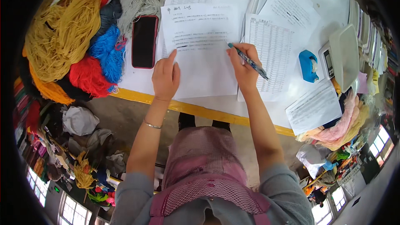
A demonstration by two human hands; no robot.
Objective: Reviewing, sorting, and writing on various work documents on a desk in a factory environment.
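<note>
A sheet of paper (204, 73) with lines of writing lies in front of me on the white table. My left hand (166, 76) rests at its left side, the index finger stretched out and pointing at a line with a dark crossed-out mark. In my right hand (246, 66) is a pen (250, 61), its teal end toward the middle of the sheet and its patterned barrel slanting down to the right. Beside and partly under that hand lies a printed table sheet (271, 54). Left of the paper sits a dark phone (144, 41) with a red edge.
Yarn hanks in mustard (62, 25), blue (107, 54) and red (89, 75) pile up at the left. On the right stand a blue tape dispenser (308, 66) and a scale (328, 61) with a pale tray (345, 54). A yellow edge (200, 110) borders the table.
</note>
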